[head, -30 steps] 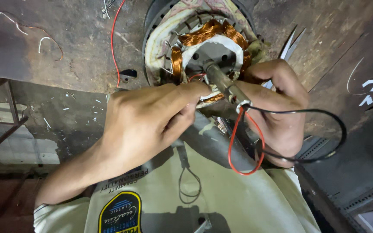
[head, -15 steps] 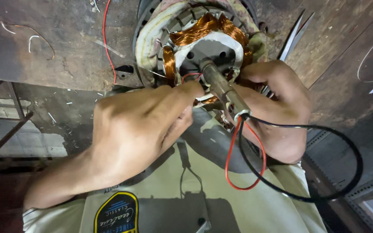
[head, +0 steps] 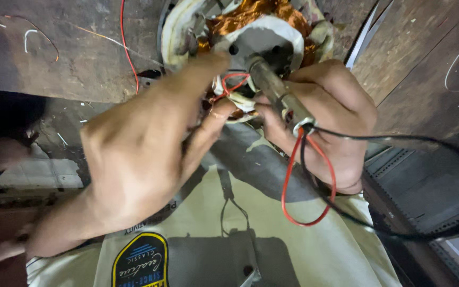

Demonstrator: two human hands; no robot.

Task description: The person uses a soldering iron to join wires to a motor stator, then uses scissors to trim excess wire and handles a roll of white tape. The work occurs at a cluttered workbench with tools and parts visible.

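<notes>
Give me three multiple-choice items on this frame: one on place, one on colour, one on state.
1. Where does the motor stator with copper windings sit?
A. top centre, on the workbench
B. bottom left
C. far right edge

2. What colours are the wire loops hanging from the shaft?
A. blue and yellow
B. red and black
C. green and white

3. What is the left hand doing?
A. resting flat on the bench
B. holding a screwdriver
C. fingers pinching at the small leads beside the shaft

Answers: 1 A, the windings lie at the upper middle; 2 B, a red loop and a black loop show; 3 C, its fingertips meet the leads, opposite the right hand.
</notes>
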